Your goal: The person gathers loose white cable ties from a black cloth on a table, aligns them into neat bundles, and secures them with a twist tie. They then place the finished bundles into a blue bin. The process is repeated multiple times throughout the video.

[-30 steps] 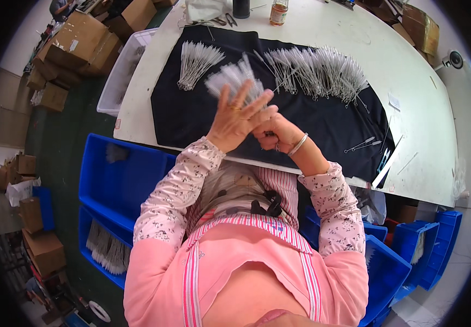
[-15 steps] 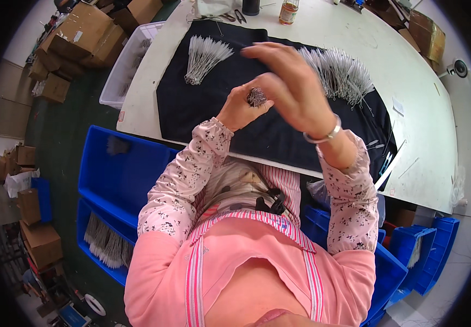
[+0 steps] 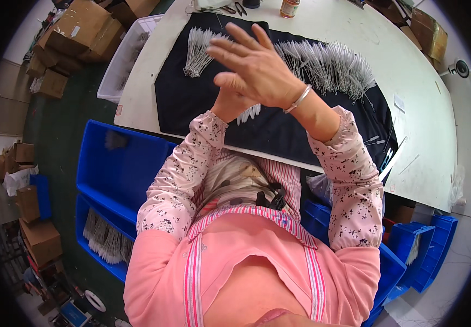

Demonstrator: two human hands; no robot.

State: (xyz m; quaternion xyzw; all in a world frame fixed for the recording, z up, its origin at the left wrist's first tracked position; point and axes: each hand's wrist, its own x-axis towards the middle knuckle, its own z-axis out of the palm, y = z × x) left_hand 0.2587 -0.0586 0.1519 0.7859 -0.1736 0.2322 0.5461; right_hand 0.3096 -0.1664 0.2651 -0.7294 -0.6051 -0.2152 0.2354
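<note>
My left hand (image 3: 226,104) is closed around a small bundle of thin wire brushes, held over the black cloth (image 3: 192,109). White bristle tips of the bundle (image 3: 250,113) poke out below; its rest and most of the gripping fingers are hidden. In front of it my right hand (image 3: 262,76) is raised palm down, fingers spread, holding nothing. Beyond my left hand a fanned pile of white-bristled wire brushes (image 3: 198,50) lies on the cloth, looped ends toward me. A longer heap of the same brushes (image 3: 333,68) stretches off to the right.
The white table (image 3: 426,120) carries scissors (image 3: 240,8), an amber jar (image 3: 289,7) and a few loose brushes (image 3: 376,140) at the cloth's right edge. Blue bins (image 3: 121,163) stand at my left and right (image 3: 409,250). A white crate (image 3: 116,79) sits beside the table.
My right hand has moved left and lifted, its fingers now spread over my left hand. The bundle's wire ends are no longer visible; white tips now show below instead.
</note>
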